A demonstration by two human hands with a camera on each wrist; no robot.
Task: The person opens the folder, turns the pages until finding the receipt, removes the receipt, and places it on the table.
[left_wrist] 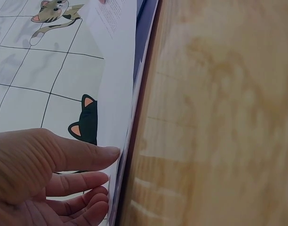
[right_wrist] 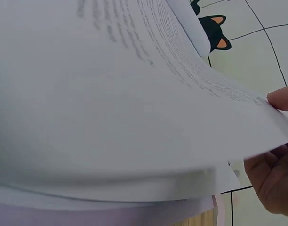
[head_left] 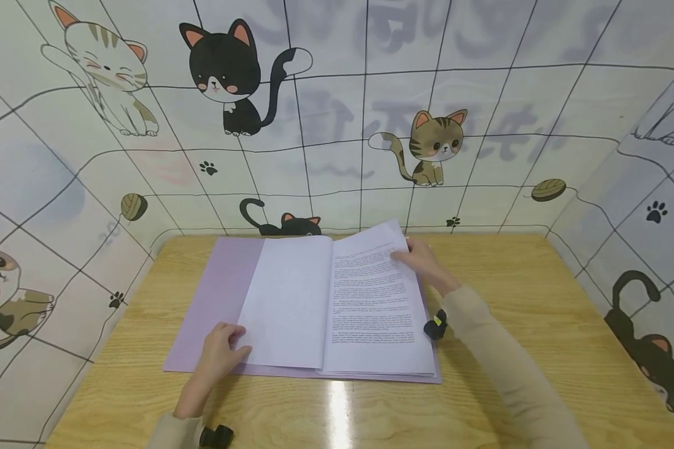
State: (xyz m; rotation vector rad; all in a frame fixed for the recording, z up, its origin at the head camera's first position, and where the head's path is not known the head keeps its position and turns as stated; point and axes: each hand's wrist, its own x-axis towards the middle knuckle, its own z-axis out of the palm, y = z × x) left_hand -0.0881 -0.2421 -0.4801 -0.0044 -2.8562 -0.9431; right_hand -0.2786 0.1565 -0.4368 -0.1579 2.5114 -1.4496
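Observation:
A purple folder point(head_left: 219, 293) lies spread out on the table with a stack of white sheets in it. The left page point(head_left: 289, 299) is blank; the right page point(head_left: 373, 305) bears printed text. My right hand point(head_left: 425, 260) pinches the upper right edge of the printed page between thumb and fingers. In the right wrist view that sheet point(right_wrist: 134, 122) bows upward, lifted off the pages below. My left hand point(head_left: 220, 350) rests at the lower left edge of the blank page. The left wrist view shows its thumb point(left_wrist: 94, 157) touching the paper, with the other fingers loosely bent.
The wooden table point(head_left: 494, 274) extends on both sides of the folder and in front of it. A cat-printed wall covering point(head_left: 337, 125) encloses the back and sides. Each wrist carries a small black device point(head_left: 437, 325) near the sleeve.

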